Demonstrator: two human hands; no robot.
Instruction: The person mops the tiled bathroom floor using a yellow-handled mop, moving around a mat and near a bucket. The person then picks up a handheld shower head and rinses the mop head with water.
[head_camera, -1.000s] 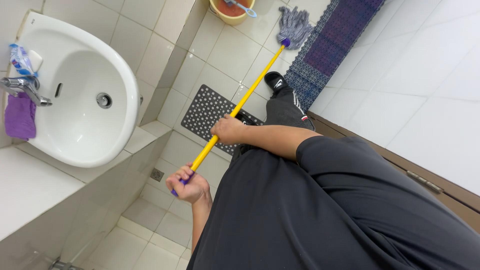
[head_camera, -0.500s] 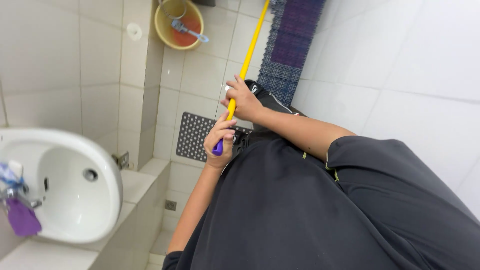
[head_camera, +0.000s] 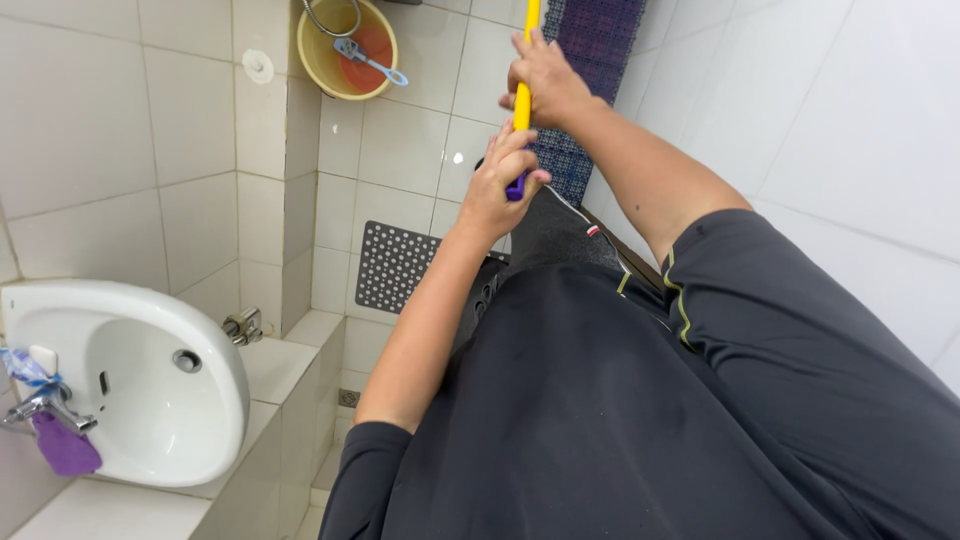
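Two hands on a mop handle.
Left hand (head_camera: 497, 190) wraps the purple end of the smooth yellow pole (head_camera: 523, 95); right hand (head_camera: 545, 80) grips higher, over glossy tiles.

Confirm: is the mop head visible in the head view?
No. Only the yellow mop handle shows, gripped by the left hand and the right hand, and it runs off the top edge.

White-tiled walls (head_camera: 120, 120) and floor (head_camera: 405, 150) (glossy); white sink (head_camera: 215, 400).
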